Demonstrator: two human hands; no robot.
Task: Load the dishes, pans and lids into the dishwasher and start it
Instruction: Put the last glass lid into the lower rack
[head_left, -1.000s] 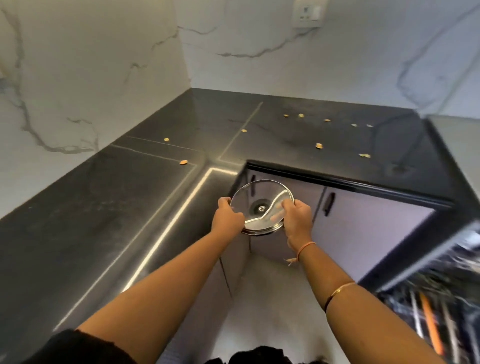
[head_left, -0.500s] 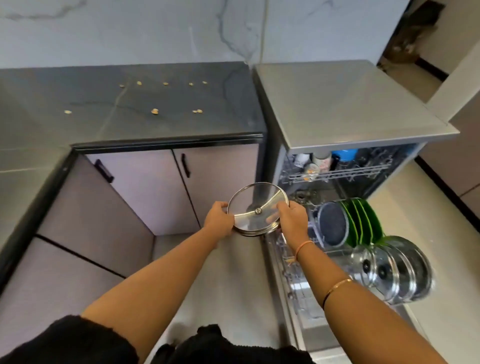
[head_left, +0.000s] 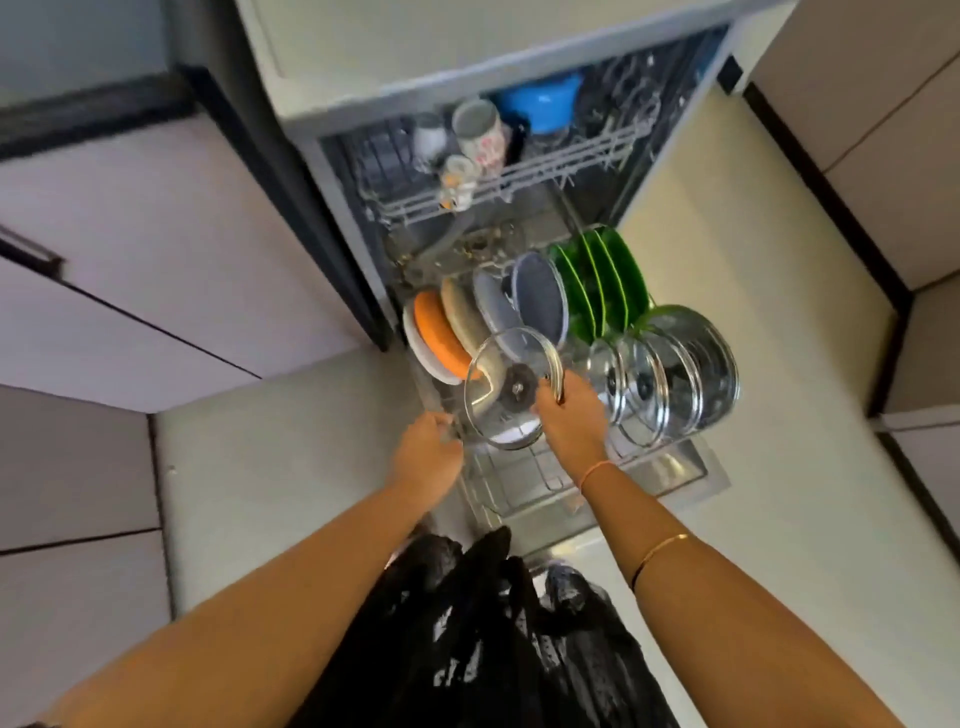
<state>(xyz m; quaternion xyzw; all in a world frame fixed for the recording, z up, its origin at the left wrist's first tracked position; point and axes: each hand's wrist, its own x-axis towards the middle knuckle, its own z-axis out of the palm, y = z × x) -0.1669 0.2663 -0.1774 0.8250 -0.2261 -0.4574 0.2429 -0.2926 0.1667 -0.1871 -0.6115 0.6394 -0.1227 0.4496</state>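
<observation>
A round glass lid (head_left: 506, 382) with a steel rim hangs tilted over the pulled-out lower rack (head_left: 524, 483) of the open dishwasher (head_left: 363, 73). My right hand (head_left: 571, 415) grips its right edge. My left hand (head_left: 428, 452) holds its lower left edge, fingers curled at the rim. In the rack stand several glass lids (head_left: 670, 374), green plates (head_left: 602, 280), grey plates (head_left: 537, 296) and an orange plate (head_left: 439, 332). The upper rack (head_left: 519, 171) holds cups and a blue bowl (head_left: 540, 106).
Pale cabinet doors (head_left: 171, 249) stand left of the dishwasher under a dark counter edge (head_left: 93, 104). Another cabinet (head_left: 893, 156) lies at the right. The pale floor (head_left: 291, 457) spreads around the open door. My black clothing (head_left: 483, 639) hangs below my arms.
I have turned from the counter corner to the dishwasher, carrying the lid in both hands. The lid now hangs low over the lower rack's front, tilted more upright.
</observation>
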